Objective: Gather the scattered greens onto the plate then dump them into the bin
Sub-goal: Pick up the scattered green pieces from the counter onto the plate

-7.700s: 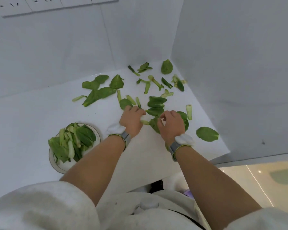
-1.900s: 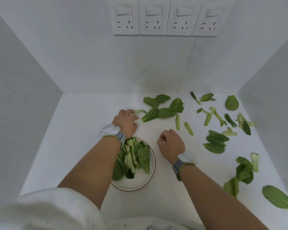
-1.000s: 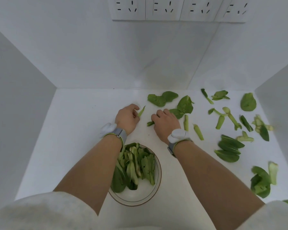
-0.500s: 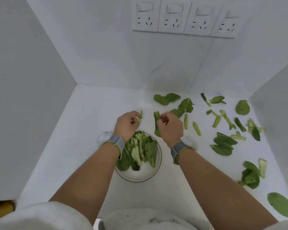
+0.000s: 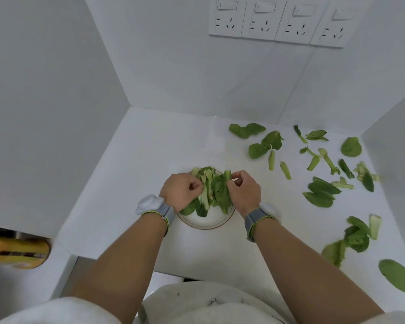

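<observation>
A white plate point(image 5: 208, 222) with a brown rim sits mid-counter, heaped with green leaves and pale stems point(image 5: 212, 190). My left hand point(image 5: 181, 190) hovers over the plate's left side, fingers pinched on a pale green stem point(image 5: 195, 172). My right hand point(image 5: 243, 190) is over the right side, pinching a dark green leaf point(image 5: 227, 177) above the pile. Several scattered greens point(image 5: 320, 194) lie on the counter to the right, out to the right wall.
White walls close the counter on the left, back and right; sockets point(image 5: 276, 22) are on the back wall. A yellow container point(image 5: 17, 252) shows past the counter's left front corner. The counter's front edge point(image 5: 173, 272) runs just before my body.
Both hands picked greens from behind the plate and brought them back over the pile. The view tilted and shifted left, bringing the yellow container into sight.
</observation>
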